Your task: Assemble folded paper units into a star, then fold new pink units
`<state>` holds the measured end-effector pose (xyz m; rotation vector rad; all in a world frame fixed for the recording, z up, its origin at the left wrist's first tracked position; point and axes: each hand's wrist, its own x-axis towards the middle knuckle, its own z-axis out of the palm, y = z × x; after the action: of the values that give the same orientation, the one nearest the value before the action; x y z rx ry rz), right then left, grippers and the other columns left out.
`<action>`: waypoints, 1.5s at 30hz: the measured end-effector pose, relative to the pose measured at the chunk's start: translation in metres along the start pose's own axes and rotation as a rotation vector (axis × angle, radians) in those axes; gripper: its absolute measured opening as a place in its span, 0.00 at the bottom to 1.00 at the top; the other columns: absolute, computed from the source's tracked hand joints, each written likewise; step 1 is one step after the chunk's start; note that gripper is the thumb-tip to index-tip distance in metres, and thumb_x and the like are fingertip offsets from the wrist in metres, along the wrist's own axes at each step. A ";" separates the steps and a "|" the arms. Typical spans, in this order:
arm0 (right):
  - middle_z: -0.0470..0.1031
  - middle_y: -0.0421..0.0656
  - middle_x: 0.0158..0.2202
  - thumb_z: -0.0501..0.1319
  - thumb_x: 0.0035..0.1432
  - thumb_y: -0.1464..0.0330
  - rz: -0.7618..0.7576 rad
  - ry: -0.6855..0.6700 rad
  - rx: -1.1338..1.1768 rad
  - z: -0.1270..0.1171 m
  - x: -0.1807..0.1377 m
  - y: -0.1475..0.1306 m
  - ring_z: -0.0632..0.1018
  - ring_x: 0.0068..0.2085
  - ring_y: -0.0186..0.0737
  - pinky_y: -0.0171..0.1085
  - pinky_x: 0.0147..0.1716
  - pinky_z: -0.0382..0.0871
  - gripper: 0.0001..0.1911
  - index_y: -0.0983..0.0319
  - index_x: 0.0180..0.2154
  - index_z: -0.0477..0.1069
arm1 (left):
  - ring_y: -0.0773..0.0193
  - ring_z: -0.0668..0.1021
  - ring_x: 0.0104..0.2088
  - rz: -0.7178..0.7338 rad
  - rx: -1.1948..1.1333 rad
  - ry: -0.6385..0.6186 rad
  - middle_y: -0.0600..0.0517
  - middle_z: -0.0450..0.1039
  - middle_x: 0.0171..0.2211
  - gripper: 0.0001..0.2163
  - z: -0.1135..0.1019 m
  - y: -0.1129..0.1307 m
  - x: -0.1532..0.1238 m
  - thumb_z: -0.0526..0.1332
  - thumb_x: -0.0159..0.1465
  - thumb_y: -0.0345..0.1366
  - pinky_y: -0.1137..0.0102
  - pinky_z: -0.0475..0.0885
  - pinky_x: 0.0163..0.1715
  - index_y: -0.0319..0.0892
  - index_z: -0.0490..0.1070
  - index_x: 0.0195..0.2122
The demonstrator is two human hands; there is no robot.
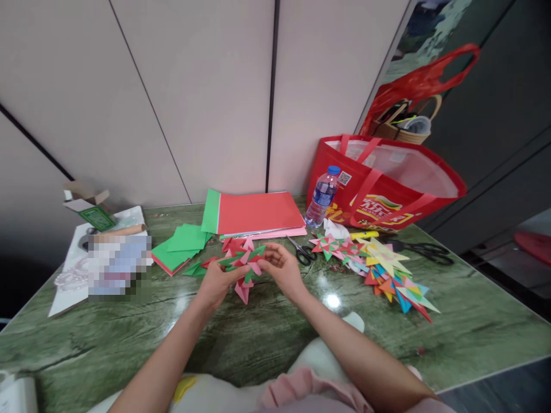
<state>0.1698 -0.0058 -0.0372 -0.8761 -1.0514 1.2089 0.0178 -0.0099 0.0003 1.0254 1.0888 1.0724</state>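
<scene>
Between my two hands, a little above the table, is a spiky folded-paper star [243, 291] in pink, green and red. My left hand [218, 279] grips its left side, thumb across the front. On the other side, my right hand [282, 268] pinches one of the points between thumb and fingertips. Part of the star is hidden behind the fingers. Just left of it lie small folded green pieces [194, 270]. A stack of green paper squares [183, 248] sits farther left, with red paper showing beneath. Black-handled scissors [305, 255] rest right of my right hand.
Red paper sheets [262, 212] lie against the wall. A water bottle [322, 198] stands by a red shopping bag [387, 189]. Finished paper stars [390, 272] and larger black scissors [424, 249] are at right. At left are an opened green box [99, 217] and a white board [71, 281].
</scene>
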 end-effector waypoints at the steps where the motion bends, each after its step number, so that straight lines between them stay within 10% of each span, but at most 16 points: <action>1: 0.73 0.41 0.32 0.66 0.42 0.68 -0.026 0.004 -0.038 0.000 0.000 0.000 0.75 0.34 0.37 0.37 0.35 0.70 0.19 0.60 0.39 0.66 | 0.65 0.75 0.23 0.027 0.056 0.028 0.50 0.77 0.24 0.14 0.000 -0.002 0.001 0.71 0.40 0.34 0.73 0.69 0.24 0.36 0.77 0.29; 7: 0.70 0.44 0.40 0.65 0.46 0.68 -0.429 0.209 -0.468 -0.004 -0.004 -0.010 0.71 0.44 0.43 0.44 0.45 0.66 0.16 0.59 0.40 0.67 | 0.67 0.71 0.19 0.150 0.302 0.094 0.53 0.75 0.20 0.15 -0.004 -0.008 0.004 0.68 0.44 0.39 0.75 0.63 0.19 0.36 0.78 0.32; 11: 0.71 0.44 0.37 0.63 0.49 0.70 -0.616 0.092 -0.623 -0.002 -0.009 -0.020 0.70 0.44 0.43 0.45 0.45 0.64 0.11 0.58 0.38 0.68 | 0.64 0.73 0.23 0.246 0.391 0.016 0.51 0.77 0.24 0.13 -0.004 -0.006 0.004 0.66 0.47 0.38 0.74 0.65 0.23 0.37 0.78 0.33; 45: 0.73 0.42 0.30 0.61 0.52 0.70 -0.703 -0.061 -0.723 0.001 -0.010 -0.015 0.70 0.41 0.43 0.46 0.43 0.64 0.02 0.57 0.29 0.71 | 0.64 0.72 0.22 0.225 0.390 -0.053 0.53 0.75 0.20 0.09 0.002 -0.003 0.001 0.64 0.47 0.34 0.75 0.66 0.22 0.40 0.79 0.30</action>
<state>0.1730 -0.0176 -0.0247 -0.8816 -1.7063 0.2495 0.0201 -0.0098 -0.0028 1.5075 1.1857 1.0237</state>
